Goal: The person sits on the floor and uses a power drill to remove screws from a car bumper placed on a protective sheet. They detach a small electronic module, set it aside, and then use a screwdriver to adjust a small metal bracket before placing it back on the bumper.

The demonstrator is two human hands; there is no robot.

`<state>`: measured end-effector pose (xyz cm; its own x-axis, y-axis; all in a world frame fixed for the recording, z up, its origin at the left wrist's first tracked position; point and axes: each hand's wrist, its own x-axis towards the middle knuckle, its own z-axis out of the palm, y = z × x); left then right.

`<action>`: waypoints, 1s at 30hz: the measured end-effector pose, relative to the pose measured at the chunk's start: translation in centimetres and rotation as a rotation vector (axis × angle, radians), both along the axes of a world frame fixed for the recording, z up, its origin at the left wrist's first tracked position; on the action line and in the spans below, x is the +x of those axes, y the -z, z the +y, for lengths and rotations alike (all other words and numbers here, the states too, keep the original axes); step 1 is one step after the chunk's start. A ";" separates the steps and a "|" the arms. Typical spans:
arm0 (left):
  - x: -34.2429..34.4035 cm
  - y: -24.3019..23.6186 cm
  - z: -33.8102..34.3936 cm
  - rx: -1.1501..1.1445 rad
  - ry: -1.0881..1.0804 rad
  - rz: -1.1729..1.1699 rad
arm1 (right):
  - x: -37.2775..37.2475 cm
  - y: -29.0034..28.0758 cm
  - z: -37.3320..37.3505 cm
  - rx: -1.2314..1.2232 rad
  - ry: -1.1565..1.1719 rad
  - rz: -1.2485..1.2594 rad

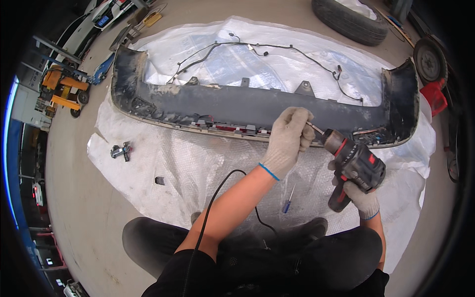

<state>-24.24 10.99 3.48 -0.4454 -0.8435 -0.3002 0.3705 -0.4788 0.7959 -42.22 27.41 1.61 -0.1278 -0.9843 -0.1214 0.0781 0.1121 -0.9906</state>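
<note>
My right hand (363, 198), in a pale knit glove with a blue cuff, grips a black and red cordless drill (361, 166) from below. Its slim bit (317, 128) points up and left. At the bit's tip, my left hand (287, 141), gloved alike, has its fingers curled together; whatever they pinch is hidden. Beyond both hands a dusty black car bumper (237, 105) lies across a white plastic sheet (158, 148). A thin black wiring harness (213, 47) loops along the bumper's far side. A blue-handled screwdriver (287, 205) rests on the sheet between my legs.
On the sheet at left lie a small dark bracket-like part (120, 151) and a small black piece (159, 180). A tyre (351, 22) is at the back right, a wheel (429, 60) beyond the bumper's right end. A yellow wheeled jack (64, 89) stands far left. A black cord (213, 198) crosses my left forearm.
</note>
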 end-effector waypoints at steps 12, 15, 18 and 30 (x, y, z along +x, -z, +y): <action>5.7 5.9 -8.2 -0.835 -0.163 -1.237 | -2.4 4.8 -9.7 -0.165 -0.034 -0.492; 8.8 10.1 -11.4 -0.872 -0.109 -1.590 | -3.9 8.1 -12.1 -0.131 -0.118 -0.638; 9.4 11.7 -11.2 -0.843 -0.038 -1.709 | -4.8 9.5 -12.2 -0.087 -0.137 -0.731; 13.1 18.4 -5.2 -1.051 -0.073 -1.763 | -1.0 14.4 -6.5 0.153 -0.071 -0.691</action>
